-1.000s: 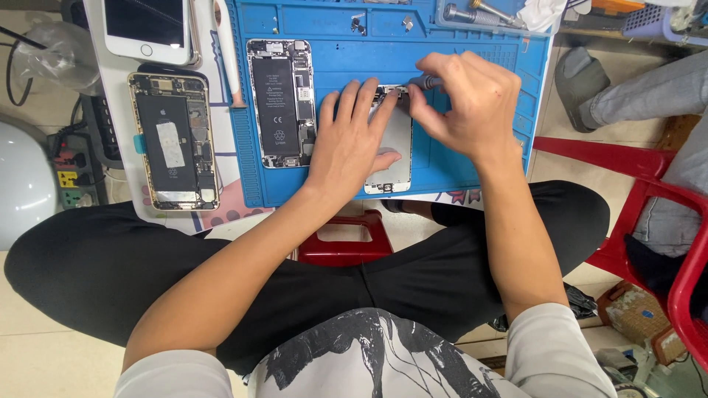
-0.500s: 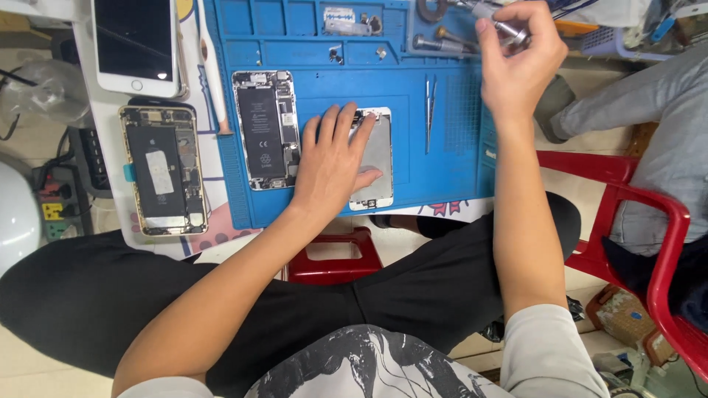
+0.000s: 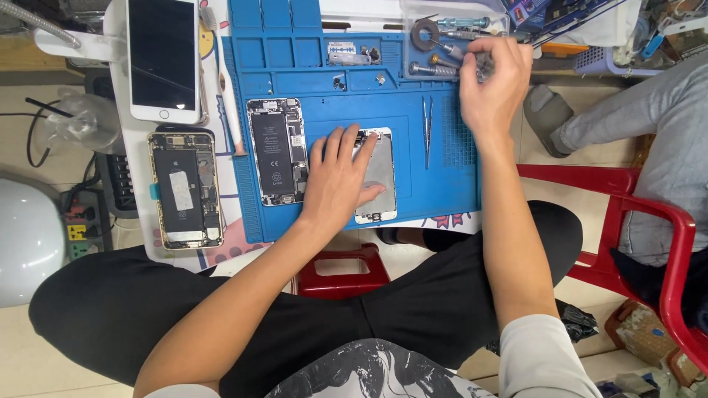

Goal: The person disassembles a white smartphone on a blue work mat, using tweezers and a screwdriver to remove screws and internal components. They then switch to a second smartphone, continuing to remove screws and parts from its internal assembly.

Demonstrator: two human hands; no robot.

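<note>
My left hand [image 3: 338, 177] lies flat, fingers spread, on a detached phone screen panel [image 3: 377, 177] lying back side up on the blue repair mat [image 3: 346, 103]. Just left of it sits an opened phone body [image 3: 276, 151] with its battery showing. My right hand [image 3: 493, 81] reaches to the clear tool tray [image 3: 442, 40] at the mat's far right, its fingers curled around a small metal tool there; the grip is partly hidden. A pair of tweezers [image 3: 427, 131] lies on the mat between my hands.
A second opened phone [image 3: 184, 190] and a white phone with a dark screen [image 3: 163, 59] lie on the white board left of the mat. A red plastic stool [image 3: 343, 269] stands under the board. Another person sits on a red chair [image 3: 664, 243] at the right.
The view has shifted. My right hand left the screen panel, went up to the far right and now rests over the tool tray. My left hand has stayed pressed on the panel.
</note>
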